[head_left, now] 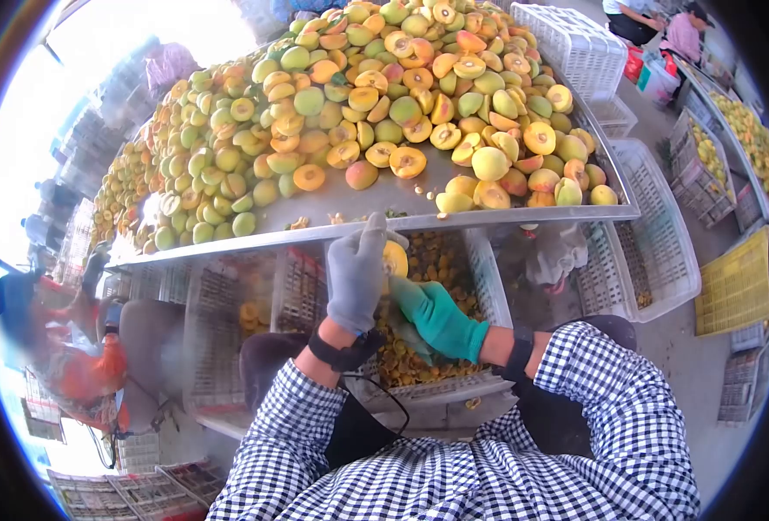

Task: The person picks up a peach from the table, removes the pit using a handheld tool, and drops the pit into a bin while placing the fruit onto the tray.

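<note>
My left hand [356, 280], in a grey glove, is closed on a cut yellow peach [395, 259] just below the metal table's front edge. Its index finger points up along the fruit. Against the lower side of the peach is my right hand [443, 323] in a green glove, its fingers curled. Whatever it may grip is hidden by the fingers. Beneath both hands stands a white crate [491, 276] holding many brown-orange scraps [432, 369]. On the table, a large heap of halved peaches [332, 95] spreads out, several with pits showing.
The metal table's raised rim [488, 215] runs in front of me. More crates stand at left [219, 339] and a white plastic crate [662, 252] at right, near a yellow crate [733, 282]. A person in orange [89, 373] sits at left; others sit far right.
</note>
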`<state>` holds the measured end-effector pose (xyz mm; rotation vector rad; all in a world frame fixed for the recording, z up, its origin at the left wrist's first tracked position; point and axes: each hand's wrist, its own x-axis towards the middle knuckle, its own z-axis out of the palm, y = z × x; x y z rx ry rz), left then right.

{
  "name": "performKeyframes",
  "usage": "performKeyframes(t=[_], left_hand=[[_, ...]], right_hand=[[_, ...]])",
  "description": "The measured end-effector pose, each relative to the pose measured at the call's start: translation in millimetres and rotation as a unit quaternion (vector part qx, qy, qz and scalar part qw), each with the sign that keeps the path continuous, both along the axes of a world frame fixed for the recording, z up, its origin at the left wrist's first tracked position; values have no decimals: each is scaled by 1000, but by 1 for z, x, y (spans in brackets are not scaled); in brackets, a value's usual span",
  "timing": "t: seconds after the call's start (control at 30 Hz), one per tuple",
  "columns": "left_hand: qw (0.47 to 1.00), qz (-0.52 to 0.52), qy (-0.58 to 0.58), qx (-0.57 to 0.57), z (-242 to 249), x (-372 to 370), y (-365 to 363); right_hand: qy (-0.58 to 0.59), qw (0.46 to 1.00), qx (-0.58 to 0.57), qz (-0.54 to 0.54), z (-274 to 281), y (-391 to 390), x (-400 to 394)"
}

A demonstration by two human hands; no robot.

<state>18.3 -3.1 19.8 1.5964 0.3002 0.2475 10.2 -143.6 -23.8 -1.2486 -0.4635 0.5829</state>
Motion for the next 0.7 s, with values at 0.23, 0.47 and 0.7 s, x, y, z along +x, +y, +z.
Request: performKeyframes(t=[0.23,0.47,0.7], left_hand=[[999,22,-32,-18,4,-5,-9],[987,-88,-49,-129,22,5,-3],[964,-195,-26,-179,14,-3,-2]], right_hand=[[346,922,63,163,25,-8,-12],[309,925,19,220,46,-19,15],[422,858,85,281,37,-21,1]])
